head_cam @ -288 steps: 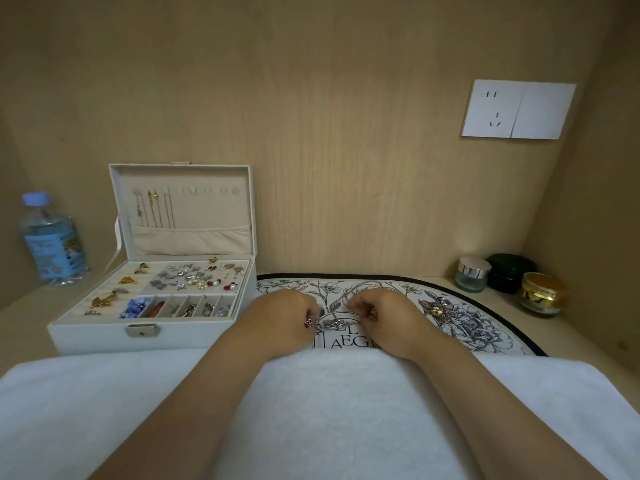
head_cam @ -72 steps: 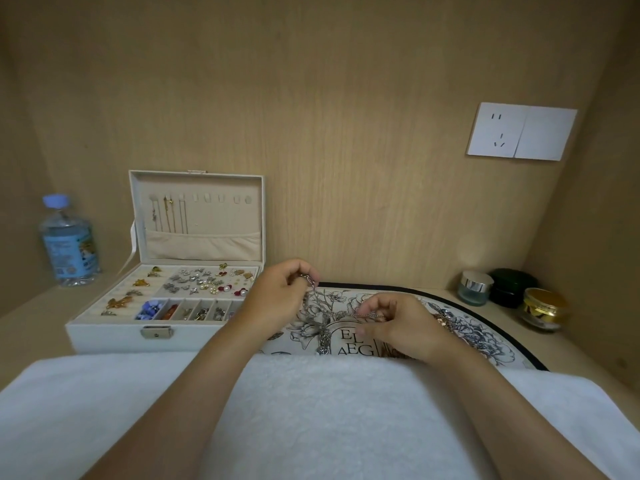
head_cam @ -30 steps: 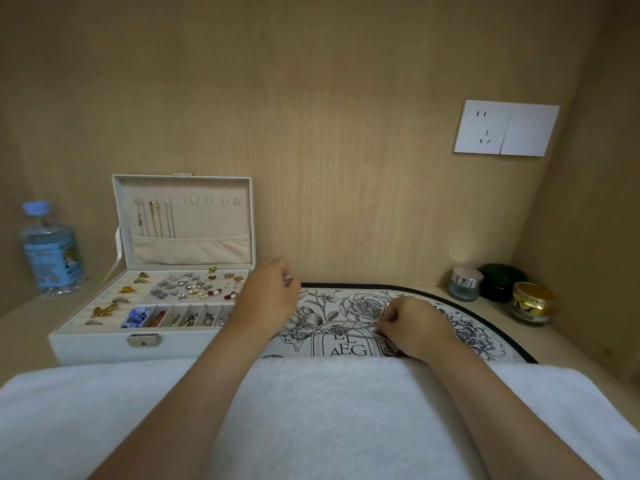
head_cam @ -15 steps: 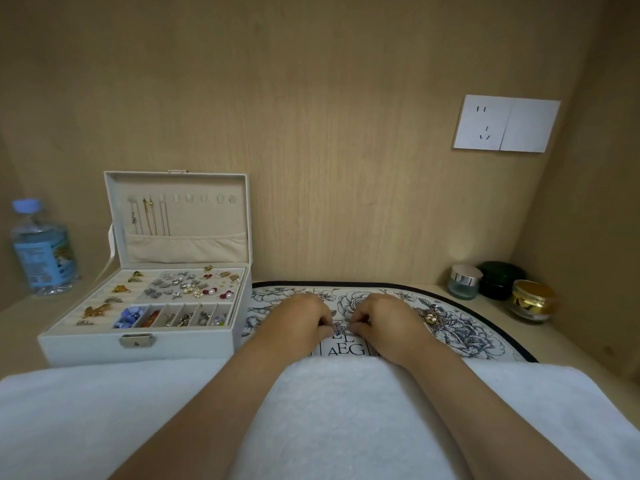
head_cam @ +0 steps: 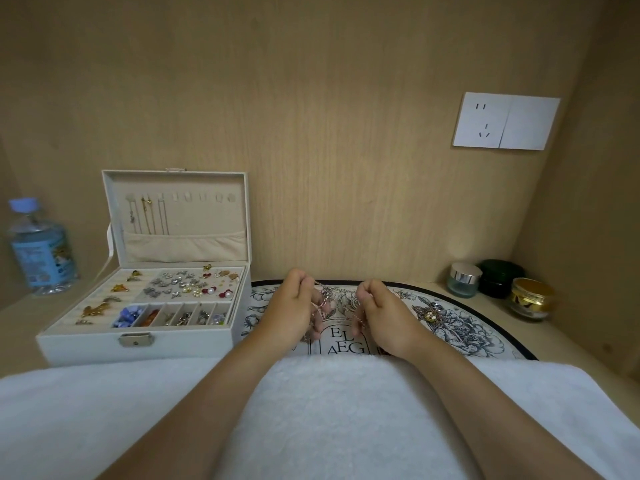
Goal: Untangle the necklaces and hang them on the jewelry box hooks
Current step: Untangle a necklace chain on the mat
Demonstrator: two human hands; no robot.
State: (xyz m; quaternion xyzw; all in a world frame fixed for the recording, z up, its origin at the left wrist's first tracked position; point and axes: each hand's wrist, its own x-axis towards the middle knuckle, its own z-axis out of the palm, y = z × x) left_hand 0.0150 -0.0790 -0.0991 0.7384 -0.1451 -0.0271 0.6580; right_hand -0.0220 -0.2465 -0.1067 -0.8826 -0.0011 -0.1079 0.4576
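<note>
Left hand: the left hand [head_cam: 294, 308] is raised just above the mat at 6 o'clock of the scene, fingers curled, thumb and forefinger pinching one end of the tangled necklaces [head_cam: 333, 292].
Right hand: the right hand [head_cam: 382, 315], at 3 o'clock of the left one and apart from it, is curled the same way and pinches the other end.
Tangled necklaces: thin chains are strung between the two hands, with loose strands hanging down beside each palm; which strand belongs to which chain cannot be told.
Jewelry box: the white jewelry box [head_cam: 104, 346] stands open at 9 o'clock of the hands, its lid upright.
Hooks: a row of hooks [head_cam: 188, 196] runs across the lid; three hung chains [head_cam: 149, 216] drop from the leftmost ones into the pocket below.
Mat: the floral mat [head_cam: 467, 336] lies under the hands, with a gold pendant [head_cam: 429, 315] on it at 3 o'clock of the right hand.
Towel: a white towel [head_cam: 311, 417] lies under both forearms.
Edges: a water bottle [head_cam: 38, 247] stands at far 9 o'clock and three jars [head_cam: 498, 279] at 3 o'clock.
</note>
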